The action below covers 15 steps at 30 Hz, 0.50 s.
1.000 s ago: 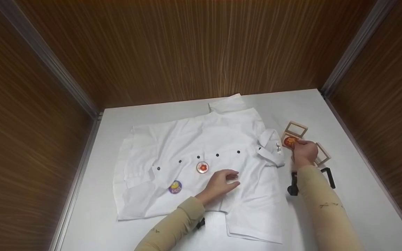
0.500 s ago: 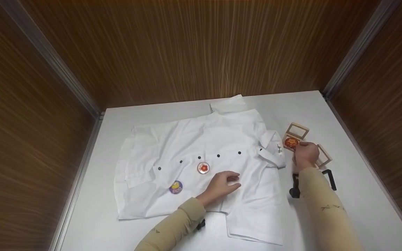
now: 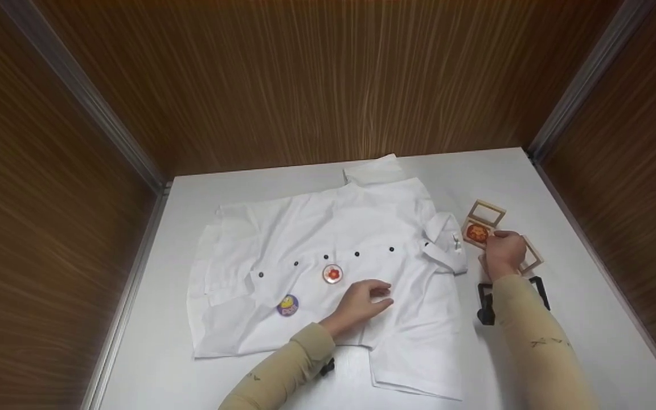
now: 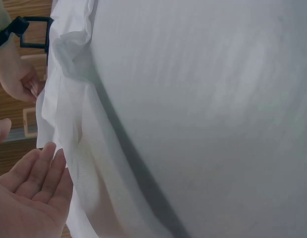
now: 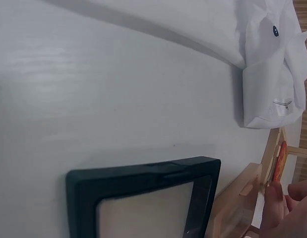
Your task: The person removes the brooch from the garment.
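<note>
A white shirt (image 3: 299,233) with dark buttons lies spread on the table. On it are a clear round badge with a red flower (image 3: 332,274) and a purple round badge with a yellow figure (image 3: 288,305). My left hand (image 3: 359,304) is over the shirt's lower front, fingers loosely bent, holding nothing; its palm shows in the left wrist view. At the right, a red-orange round badge (image 3: 478,233) lies in an open wooden box (image 3: 487,212). My right hand (image 3: 504,250) is beside that box, fingertips close to its near edge, with nothing seen between them.
A second wooden box with a framed lid (image 3: 533,255) stands partly behind my right hand. Black frame-like wrist gear (image 3: 486,307) shows around the right forearm. Brown wood-grain panels (image 3: 328,80) enclose the table at the back and both sides.
My right hand has drawn slightly right and back from the red-orange badge, which now shows more fully in its box. The left hand has stayed in place over the shirt.
</note>
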Available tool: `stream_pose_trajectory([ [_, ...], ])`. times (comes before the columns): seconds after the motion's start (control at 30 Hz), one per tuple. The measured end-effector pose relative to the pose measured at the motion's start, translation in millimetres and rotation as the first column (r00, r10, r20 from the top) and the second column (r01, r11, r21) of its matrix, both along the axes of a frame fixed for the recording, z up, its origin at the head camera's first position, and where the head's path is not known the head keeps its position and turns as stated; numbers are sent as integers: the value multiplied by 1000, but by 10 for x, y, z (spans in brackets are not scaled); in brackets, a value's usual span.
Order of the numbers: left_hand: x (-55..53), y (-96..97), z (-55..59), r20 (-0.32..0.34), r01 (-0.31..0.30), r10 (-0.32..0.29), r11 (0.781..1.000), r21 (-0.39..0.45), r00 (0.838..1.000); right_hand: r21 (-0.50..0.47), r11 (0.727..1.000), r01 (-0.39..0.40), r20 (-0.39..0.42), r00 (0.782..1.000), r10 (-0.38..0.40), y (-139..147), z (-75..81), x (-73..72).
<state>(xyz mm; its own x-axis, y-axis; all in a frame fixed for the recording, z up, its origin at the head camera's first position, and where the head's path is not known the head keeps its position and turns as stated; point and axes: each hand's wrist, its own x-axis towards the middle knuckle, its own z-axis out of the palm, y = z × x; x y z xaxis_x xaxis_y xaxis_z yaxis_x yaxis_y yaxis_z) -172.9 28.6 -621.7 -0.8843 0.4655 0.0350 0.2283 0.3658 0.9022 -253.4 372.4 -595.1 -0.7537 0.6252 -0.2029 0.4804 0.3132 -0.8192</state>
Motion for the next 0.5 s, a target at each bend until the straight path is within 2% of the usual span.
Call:
stream_pose_trajectory([
  [0.13, 2, -9, 4, 19, -7, 7, 1000, 5, 1000, -1, 1000, -9, -8, 1000, 9, -14, -3, 11],
  [0.37, 17, -28, 15, 20, -19, 20, 999, -32, 1000, 82, 996, -35, -56, 998, 39, -69, -29, 19],
  [0.5, 19, -45, 16, 19, -24, 24, 999, -24, 1000, 116, 991, -65, -43, 997, 70, -111, -31, 31],
])
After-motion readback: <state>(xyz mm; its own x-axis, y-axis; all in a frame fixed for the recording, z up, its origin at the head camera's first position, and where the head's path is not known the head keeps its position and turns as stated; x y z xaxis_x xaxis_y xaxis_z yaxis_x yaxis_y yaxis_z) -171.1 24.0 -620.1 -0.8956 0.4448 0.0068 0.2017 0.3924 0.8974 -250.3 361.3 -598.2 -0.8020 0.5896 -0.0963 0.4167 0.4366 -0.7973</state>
